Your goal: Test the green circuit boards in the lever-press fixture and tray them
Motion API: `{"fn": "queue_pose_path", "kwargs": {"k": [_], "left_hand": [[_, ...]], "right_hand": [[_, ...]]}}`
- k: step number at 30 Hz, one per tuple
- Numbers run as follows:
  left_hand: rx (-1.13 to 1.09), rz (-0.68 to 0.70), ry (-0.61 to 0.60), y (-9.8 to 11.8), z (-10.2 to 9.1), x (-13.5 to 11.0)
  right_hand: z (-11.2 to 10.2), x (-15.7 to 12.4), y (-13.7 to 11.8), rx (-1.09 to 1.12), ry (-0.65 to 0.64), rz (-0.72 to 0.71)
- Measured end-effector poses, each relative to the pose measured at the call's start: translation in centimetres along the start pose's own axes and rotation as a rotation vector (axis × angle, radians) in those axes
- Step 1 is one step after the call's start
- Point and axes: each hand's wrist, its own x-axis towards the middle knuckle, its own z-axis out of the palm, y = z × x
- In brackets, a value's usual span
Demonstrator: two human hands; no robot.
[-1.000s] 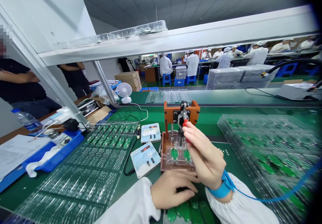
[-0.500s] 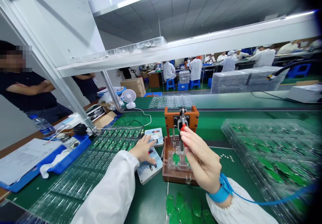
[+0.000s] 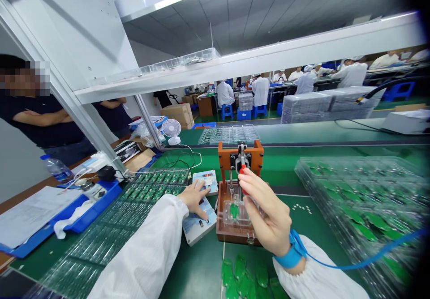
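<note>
My right hand (image 3: 267,211) is closed around the red handle (image 3: 243,170) of a toggle clamp on a test jig. The jig has an orange upper frame (image 3: 223,158) and a brown base (image 3: 223,232). A green circuit board (image 3: 234,210) lies in its clear fixture plate; my right hand hides the plate's right side. My left hand (image 3: 194,199), fingers spread, rests over two light-blue boxes. The front box (image 3: 198,232) has small black switches, and the rear box (image 3: 210,179) shows a red digital display. A blue wrist strap (image 3: 291,250) circles my right wrist.
Trays of boards (image 3: 157,185) stand at left, and stacked clear trays with green boards (image 3: 363,214) at right. Several green pieces (image 3: 240,270) lie before the jig; tiny white bits (image 3: 302,208) lie right of it. A small fan (image 3: 172,130) stands behind. People work farther back.
My right hand has shifted slightly left and now covers the right part of the fixture, where green showed before. My left hand stays over the boxes; the red display beneath it no longer shows.
</note>
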Motion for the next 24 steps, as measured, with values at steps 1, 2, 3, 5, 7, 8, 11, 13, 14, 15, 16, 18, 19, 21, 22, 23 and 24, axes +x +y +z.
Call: {"fn": "queue_pose_path", "kwargs": {"k": [1,2,3,5,7,8,11,13,14,15,16,18,19,21,22,23,24], "left_hand": [[-0.003,-0.002,-0.015,0.0,-0.1,-0.1],[-0.007,-0.003,-0.026,0.0,-0.3,-0.2],[-0.013,-0.005,-0.033,0.0,-0.5,-0.4],[-0.024,-0.020,-0.032,-0.1,-0.8,-0.9],[-0.020,-0.043,-0.033,-0.3,-0.9,-1.2],[-0.013,-0.052,-0.041,-0.4,-0.9,-1.4],[0.001,-0.058,-0.075,-0.7,-0.8,-1.6],[-0.001,-0.052,-0.080,-0.7,-0.7,-1.6],[-0.001,-0.049,-0.080,-0.7,-0.7,-1.6],[-0.001,-0.046,-0.077,-0.7,-0.6,-1.6],[-0.003,-0.042,-0.073,-0.7,-0.6,-1.5],[-0.012,-0.034,-0.074,-0.7,-0.5,-1.6],[-0.018,-0.029,-0.072,-0.8,-0.5,-1.6],[-0.025,-0.021,-0.070,-0.9,-0.5,-1.6],[-0.021,-0.022,-0.072,-0.9,-0.5,-1.6],[-0.014,-0.025,-0.076,-1.0,-0.5,-1.6],[-0.006,-0.029,-0.081,-1.0,-0.5,-1.6]], "right_hand": [[0.0,0.0,0.0,-0.001,-0.001,0.000],[0.0,0.0,0.0,-0.002,-0.004,-0.001],[0.0,0.0,0.1,-0.002,-0.006,-0.002],[0.0,-0.1,0.1,-0.003,-0.010,-0.001],[-0.1,-0.1,0.1,-0.005,-0.012,0.001],[-0.1,-0.1,0.1,-0.005,-0.012,0.002],[0.0,-0.1,0.1,-0.004,-0.007,0.000],[0.0,-0.2,0.2,-0.008,-0.004,0.000],[0.0,-0.2,0.2,-0.012,-0.006,0.001],[0.0,-0.3,0.3,-0.017,-0.007,0.004],[0.0,-0.3,0.3,-0.021,-0.008,0.006],[0.0,-0.3,0.2,-0.026,-0.004,0.004],[0.0,-0.3,0.2,-0.028,-0.001,0.002],[0.0,-0.2,0.1,-0.034,0.005,-0.007],[0.0,-0.1,0.1,-0.037,0.006,-0.009],[0.0,-0.1,0.1,-0.041,0.006,-0.010],[0.0,-0.1,0.1,-0.044,0.004,-0.008]]}}
